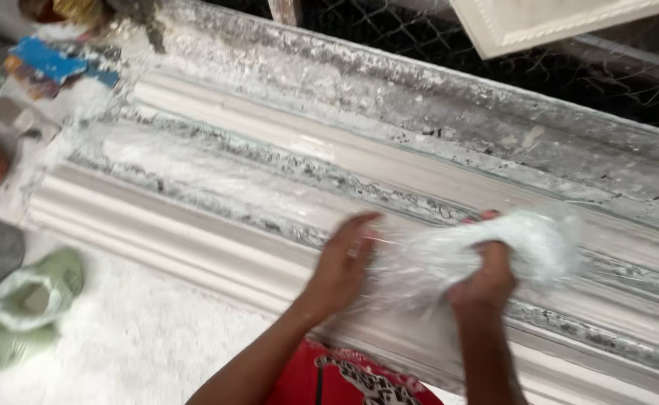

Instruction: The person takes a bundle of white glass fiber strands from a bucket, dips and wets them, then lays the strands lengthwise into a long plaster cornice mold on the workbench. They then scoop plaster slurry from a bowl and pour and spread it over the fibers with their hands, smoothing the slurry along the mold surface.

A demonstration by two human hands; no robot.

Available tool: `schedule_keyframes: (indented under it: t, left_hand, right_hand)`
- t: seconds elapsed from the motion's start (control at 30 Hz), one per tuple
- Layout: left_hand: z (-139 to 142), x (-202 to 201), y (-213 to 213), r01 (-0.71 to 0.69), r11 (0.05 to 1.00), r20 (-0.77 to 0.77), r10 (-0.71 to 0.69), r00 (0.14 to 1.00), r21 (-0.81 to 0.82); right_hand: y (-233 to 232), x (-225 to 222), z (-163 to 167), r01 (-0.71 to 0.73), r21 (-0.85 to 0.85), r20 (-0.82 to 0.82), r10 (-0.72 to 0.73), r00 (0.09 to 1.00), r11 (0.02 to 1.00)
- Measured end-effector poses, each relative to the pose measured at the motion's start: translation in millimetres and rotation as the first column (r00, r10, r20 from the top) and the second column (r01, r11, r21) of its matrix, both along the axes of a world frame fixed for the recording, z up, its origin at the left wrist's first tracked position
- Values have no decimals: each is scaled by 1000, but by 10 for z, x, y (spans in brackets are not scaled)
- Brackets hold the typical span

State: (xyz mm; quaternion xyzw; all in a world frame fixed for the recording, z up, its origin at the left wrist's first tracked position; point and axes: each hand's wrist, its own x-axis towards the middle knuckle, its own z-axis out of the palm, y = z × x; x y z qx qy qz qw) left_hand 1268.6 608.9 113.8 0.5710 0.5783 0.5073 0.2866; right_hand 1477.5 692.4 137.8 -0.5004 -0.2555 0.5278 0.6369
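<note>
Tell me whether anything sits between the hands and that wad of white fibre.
Nothing visible does. The right hand already grips the fibre wad, and the left hand presses against its other end, above the long plaster mould.

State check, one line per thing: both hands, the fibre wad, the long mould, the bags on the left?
left hand: open, fingers spread on the fibre wad
right hand: closed, gripping the wad
fibre wad: white, bunched, pulled between the hands
long mould: lying flat, plaster-coated, wet-looking
green bags: open-topped, on the floor
</note>
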Motion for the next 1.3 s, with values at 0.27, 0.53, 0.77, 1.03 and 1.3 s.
schedule_keyframes:
  t: [0.27,0.53,0.77,1.03,1.3]
  left_hand:
    - [-520,-145,177,-171,984,-575,164,802,42]
    - [-286,210,268,-272,962,-511,226,829,-16]
    - [-439,1007,121,113,976,11,-113,994,-186]
    - [-795,-138,527,-214,901,-760,-168,628,-376]
    - [-471,979,205,352,923,119,-336,934,-158]
  right_hand:
    - [626,1332,66,91,222,100,-115,988,971]
    - [439,1345,0,82,119,-28,-79,996,990]
    - [388,1271,-302,24,259,-51,-12,999,966]
    - [520,2309,-27,-20,506,126,-52,991,862]
    - [-139,1114,-367,10,133,985,-133,107,991]
